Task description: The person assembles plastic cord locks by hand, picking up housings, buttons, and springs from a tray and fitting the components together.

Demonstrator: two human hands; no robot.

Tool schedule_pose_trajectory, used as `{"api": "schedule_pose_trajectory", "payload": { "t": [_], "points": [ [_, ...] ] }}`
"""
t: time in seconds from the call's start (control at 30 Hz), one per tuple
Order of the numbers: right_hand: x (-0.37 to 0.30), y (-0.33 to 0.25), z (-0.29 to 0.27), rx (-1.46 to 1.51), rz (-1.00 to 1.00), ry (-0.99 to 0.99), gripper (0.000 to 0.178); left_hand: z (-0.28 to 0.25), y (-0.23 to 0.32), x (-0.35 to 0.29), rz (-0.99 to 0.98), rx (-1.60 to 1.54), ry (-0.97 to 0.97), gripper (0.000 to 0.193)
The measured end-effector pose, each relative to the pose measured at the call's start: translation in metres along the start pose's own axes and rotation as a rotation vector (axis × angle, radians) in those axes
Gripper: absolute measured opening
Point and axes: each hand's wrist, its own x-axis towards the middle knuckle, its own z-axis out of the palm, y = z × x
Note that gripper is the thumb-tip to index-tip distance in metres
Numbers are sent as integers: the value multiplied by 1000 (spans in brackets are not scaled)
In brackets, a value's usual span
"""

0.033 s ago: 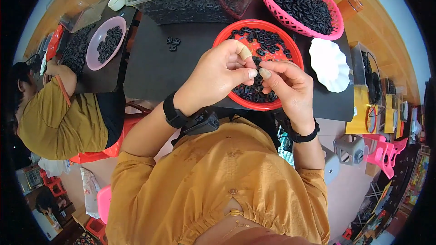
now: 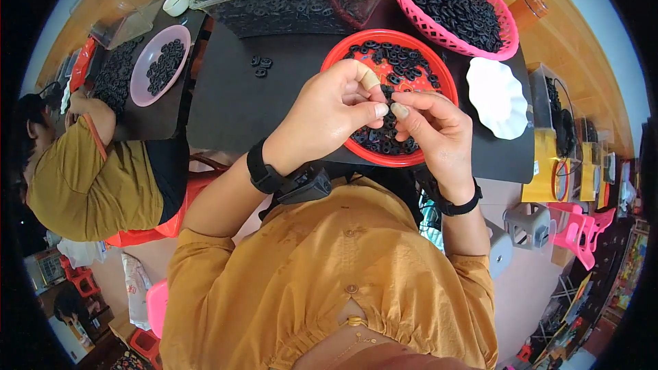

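Observation:
Above a round red tray (image 2: pixel 449 82) my two hands meet, fingertips almost touching. My left hand (image 2: pixel 329 103), with a tan wrap on one finger, pinches a small black part (image 2: pixel 388 90) between thumb and fingers. From the other side my right hand (image 2: pixel 439 127) closes thumb and forefinger on the same part; its outline is hard to separate from the pile below. Many black oval pieces with holes (image 2: pixel 401 55) lie in the tray, over a patterned bottom. Both wrists wear black bands.
Behind the tray stand a clear bin (image 2: pixel 295 10) and a pink basket (image 2: pixel 513 34), both full of black pieces. A white scalloped dish (image 2: pixel 497 99) lies to the right. Several loose pieces (image 2: pixel 260 66) rest on the dark table (image 2: pixel 233 109). At left, another person (image 2: pixel 103 178) sits near a pink plate (image 2: pixel 140 85).

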Motion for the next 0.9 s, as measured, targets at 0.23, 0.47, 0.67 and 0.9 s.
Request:
{"api": "schedule_pose_trajectory", "payload": {
  "t": [0.23, 0.47, 0.67, 0.9],
  "points": [
    [-1, 17, 2, -232, -289, 46, 28, 7, -1, 3, 47, -135, 45, 15],
    [-7, 17, 4, -376, -358, 52, 34, 11, -2, 2, 80, -121, 64, 16],
    [-8, 22, 8, -436, -519, 179, 31, 13, -7, 3, 64, -146, 26, 19],
    [-10, 19, 6, -480, -501, 178, 29, 16, -7, 2, 67, -160, 50, 18]
  ]
}}
